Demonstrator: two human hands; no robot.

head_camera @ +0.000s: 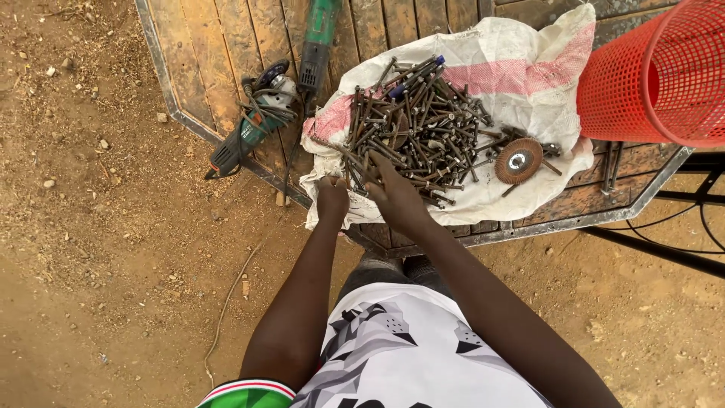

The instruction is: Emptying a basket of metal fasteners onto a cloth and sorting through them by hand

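A white shirt with grey shapes [408, 355] is seen nearest, with both bare arms stretched forward from it. The left hand [332, 198] is curled, knuckles up, at the near edge of a heap of long, dark, rusty bolts [419, 125]; whether anything is gripped cannot be told. The right hand [396, 198] is laid on the heap's near side, fingers spread among the bolts, nothing plainly grasped. The bolts are piled on a white sack [521, 75] spread over a wooden table [211, 60], beside a brown abrasive disc [518, 160]. Two angle grinders [260, 113] are lying left; a red mesh basket [664, 72] stands right. Bare dirt ground [113, 249] is open beyond the metal rim.
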